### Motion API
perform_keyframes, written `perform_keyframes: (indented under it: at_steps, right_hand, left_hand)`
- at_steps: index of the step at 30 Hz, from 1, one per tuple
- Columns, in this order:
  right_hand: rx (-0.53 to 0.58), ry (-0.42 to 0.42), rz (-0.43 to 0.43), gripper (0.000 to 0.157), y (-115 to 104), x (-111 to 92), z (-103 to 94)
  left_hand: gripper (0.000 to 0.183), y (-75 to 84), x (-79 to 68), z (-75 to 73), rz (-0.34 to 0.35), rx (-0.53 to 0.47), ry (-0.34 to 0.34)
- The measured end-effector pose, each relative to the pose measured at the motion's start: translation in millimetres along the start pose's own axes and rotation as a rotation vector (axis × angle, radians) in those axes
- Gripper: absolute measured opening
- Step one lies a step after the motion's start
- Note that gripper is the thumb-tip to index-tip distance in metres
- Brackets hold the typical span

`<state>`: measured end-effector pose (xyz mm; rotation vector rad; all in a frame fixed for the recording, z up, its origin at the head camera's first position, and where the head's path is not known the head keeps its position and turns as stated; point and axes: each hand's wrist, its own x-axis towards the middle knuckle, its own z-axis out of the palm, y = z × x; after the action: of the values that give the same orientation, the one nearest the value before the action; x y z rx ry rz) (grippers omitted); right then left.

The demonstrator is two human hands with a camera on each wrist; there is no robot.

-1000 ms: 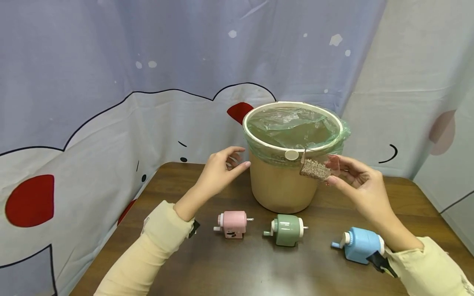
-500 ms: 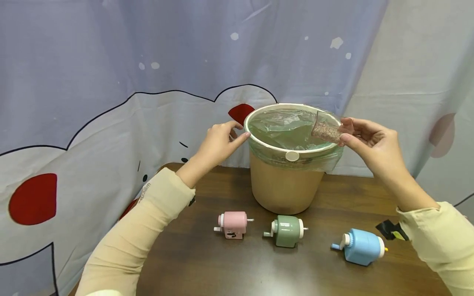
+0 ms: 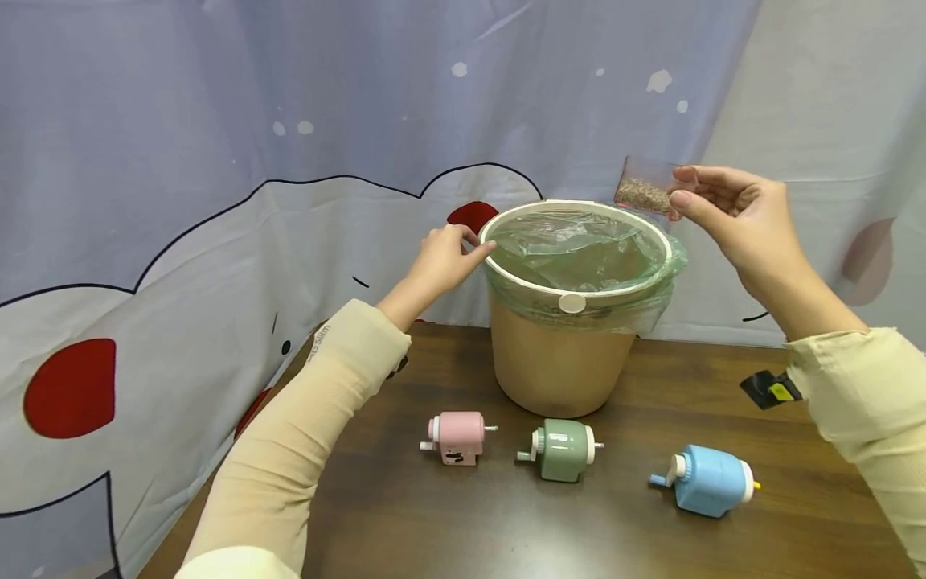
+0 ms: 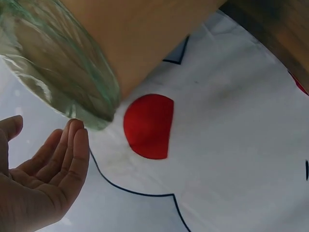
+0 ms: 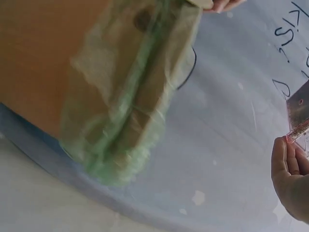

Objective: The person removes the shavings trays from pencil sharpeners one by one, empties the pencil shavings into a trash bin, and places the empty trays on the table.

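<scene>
Three views around one bin (image 3: 560,366)
The head camera looks forward and down across the tabletop (image 3: 448,527); both wrist cameras look from closer in, the scene askew, and share the bin's green liner (image 5: 116,154) with it.

smooth plastic box (image 3: 644,191), crinkled plastic liner (image 3: 579,261), glossy wooden table (image 3: 499,531).

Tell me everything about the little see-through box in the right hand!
The little see-through box looks like clear plastic with reddish edges. Brown crumbly bits, maybe shavings, lie along its bottom. The right hand pinches one end, holding it up, tilted a little. It's near the bucket but not touching it.
</scene>
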<state>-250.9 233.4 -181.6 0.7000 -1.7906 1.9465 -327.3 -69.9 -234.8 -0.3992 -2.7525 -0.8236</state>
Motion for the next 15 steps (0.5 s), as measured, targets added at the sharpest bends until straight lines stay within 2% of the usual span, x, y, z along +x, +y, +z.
perform_keyframes:
  at_steps: [6,11,15]
  right_hand:
    - [-0.004,0.006,-0.005,0.016,-13,25,0.2]
    - [0.045,-0.002,-0.026,0.014,-21,43,-1.4]
    - [0.042,0.007,-0.013,0.012,-24,54,-0.6]
  left_hand:
    - [0.043,-4.4,18.7,2.0,-0.065,0.083,-0.03]
    - [0.044,0.1,28.4,11.0,-0.098,0.099,-0.065]
    - [0.037,3.7,33.5,17.0,-0.18,0.104,-0.085]
